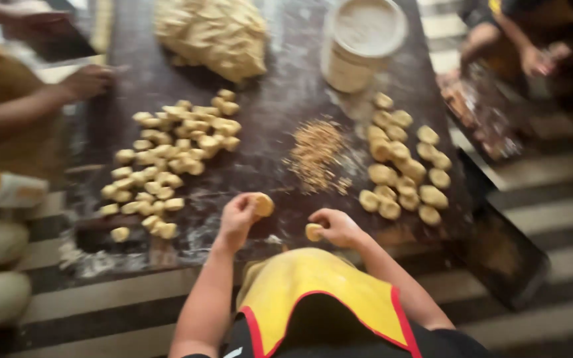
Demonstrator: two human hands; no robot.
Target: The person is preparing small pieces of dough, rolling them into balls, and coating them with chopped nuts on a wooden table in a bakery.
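My left hand [239, 219] holds a small round dough ball [263, 204] just above the dark, floured work table [280, 106]. Close to the table's near edge, my right hand [336, 227] is closed around another small dough piece [314, 231]. A heap of small cut dough pieces [167, 159] lies to the left of my hands. Shaped, rounder dough balls [402, 159] are grouped to the right. Between the two groups sits a pile of brown seeds or crumbs [316, 152].
A big lump of dough [213, 33] and a white bucket of flour [361, 43] stand at the far side. Another person's hand [87, 81] reaches in from the left; a second person [532, 46] works at top right. A dark tray [505, 258] sits by the table's right corner.
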